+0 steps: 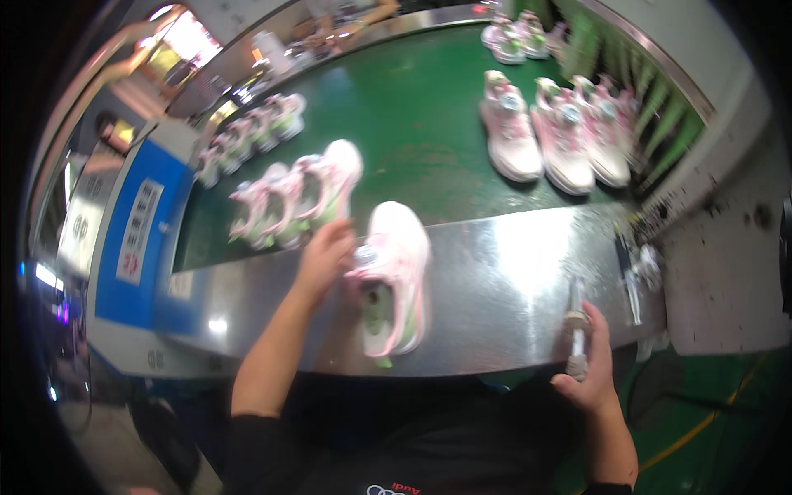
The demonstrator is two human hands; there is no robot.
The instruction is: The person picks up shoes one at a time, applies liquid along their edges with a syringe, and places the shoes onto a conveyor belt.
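Observation:
A white and pink sneaker (pixel 398 247) with a round dial lies on the steel ledge in front of me, its toe pointing away and its opening toward me. Beside its left side is my left hand (pixel 326 257), fingers curled and blurred by motion; whether they touch the shoe or hold anything, I cannot tell. Low on the right, my right hand (pixel 596 359) is closed around a slim tool (pixel 577 328) with a brownish wrapped handle and a thin tip pointing away from me. The tip is too blurred to name its kind.
Beyond the steel ledge (pixel 487 272) runs a green conveyor belt (pixel 412 107). Several similar sneakers (pixel 285 198) stand at its left, and more sneakers (pixel 569 132) at its right. Thin tools (pixel 629 276) lie at the ledge's right end. A blue panel (pixel 140 231) borders the left.

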